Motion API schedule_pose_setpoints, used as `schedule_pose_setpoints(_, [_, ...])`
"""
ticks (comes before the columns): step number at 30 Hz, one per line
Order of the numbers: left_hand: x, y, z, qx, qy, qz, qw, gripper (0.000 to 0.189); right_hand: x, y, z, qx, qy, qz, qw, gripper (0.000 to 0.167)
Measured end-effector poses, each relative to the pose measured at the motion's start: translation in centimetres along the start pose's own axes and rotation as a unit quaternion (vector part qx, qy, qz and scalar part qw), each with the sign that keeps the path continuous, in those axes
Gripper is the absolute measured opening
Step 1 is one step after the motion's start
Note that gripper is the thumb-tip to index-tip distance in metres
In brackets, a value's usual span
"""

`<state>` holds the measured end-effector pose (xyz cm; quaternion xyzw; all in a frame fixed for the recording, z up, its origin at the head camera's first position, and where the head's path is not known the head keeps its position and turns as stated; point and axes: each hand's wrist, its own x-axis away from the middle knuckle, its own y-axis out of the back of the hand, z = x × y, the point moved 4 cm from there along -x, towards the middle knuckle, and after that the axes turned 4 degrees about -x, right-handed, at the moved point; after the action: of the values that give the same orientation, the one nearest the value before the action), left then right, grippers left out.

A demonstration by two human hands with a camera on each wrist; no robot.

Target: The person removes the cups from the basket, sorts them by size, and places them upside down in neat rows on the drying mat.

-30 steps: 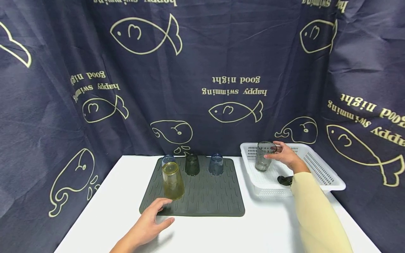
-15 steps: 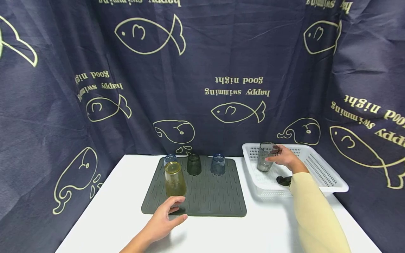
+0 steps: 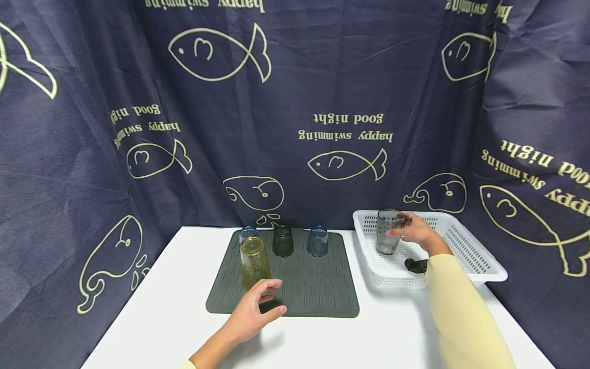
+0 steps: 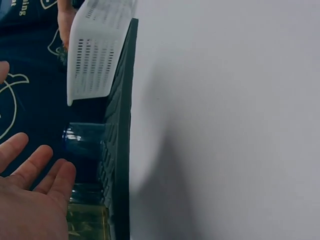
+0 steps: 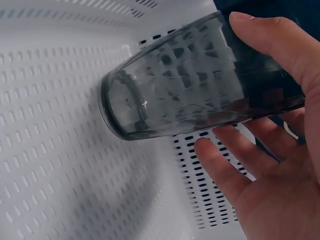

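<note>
My right hand (image 3: pixel 418 233) grips a tall clear-grey drinking glass (image 3: pixel 385 240) near its rim, inside the white basket (image 3: pixel 495 270). In the right wrist view the thumb lies on one side of the glass (image 5: pixel 175 92) and the fingers on the other. Its mouth is up; I cannot tell whether its base touches the basket floor. My left hand (image 3: pixel 251 313) hovers near the mat's front edge, holding nothing, fingers loosely bent. Just beyond it, a tall yellow glass (image 3: pixel 254 261) stands upside down on the dark grey mat (image 3: pixel 313 287); the hand partly covers its lower end.
Along the mat's back stand a blue glass (image 3: pixel 249 232), a dark glass (image 3: pixel 282 242) and another blue glass (image 3: pixel 317 242). A black object (image 3: pixel 415 265) shows at the right wrist. Behind the white table (image 3: pixel 161 307) hangs a dark fish-print curtain (image 3: pixel 276 102).
My left hand has moved right, across the front of the yellow glass. The right hand still grips the grey glass, which sits slightly lower in the basket.
</note>
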<state>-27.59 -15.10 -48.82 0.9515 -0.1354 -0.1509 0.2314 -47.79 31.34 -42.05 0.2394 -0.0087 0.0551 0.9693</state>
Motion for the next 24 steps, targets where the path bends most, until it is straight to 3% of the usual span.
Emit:
schedule_pose_setpoints(8, [-1.3, -0.4, -0.1, 0.011, -0.016, -0.012, 0.9997, 0.052, 1.0, 0.5, 1.5, 0.028, 0.020, -0.015, 0.9993, 0.094])
schedule_pose_setpoints(14, [-2.4, -0.8, -0.6, 0.029, -0.026, -0.008, 0.9992, 0.053, 1.9, 0.5, 3.0, 0.042, 0.060, -0.016, 0.9972, 0.092])
schedule_pose_setpoints(24, [-3.9, -0.6, -1.9, 0.022, -0.051, -0.028, 0.9981, 0.055, 3.7, -0.3, 5.2, 0.064, 0.117, -0.019, 0.9909, 0.081])
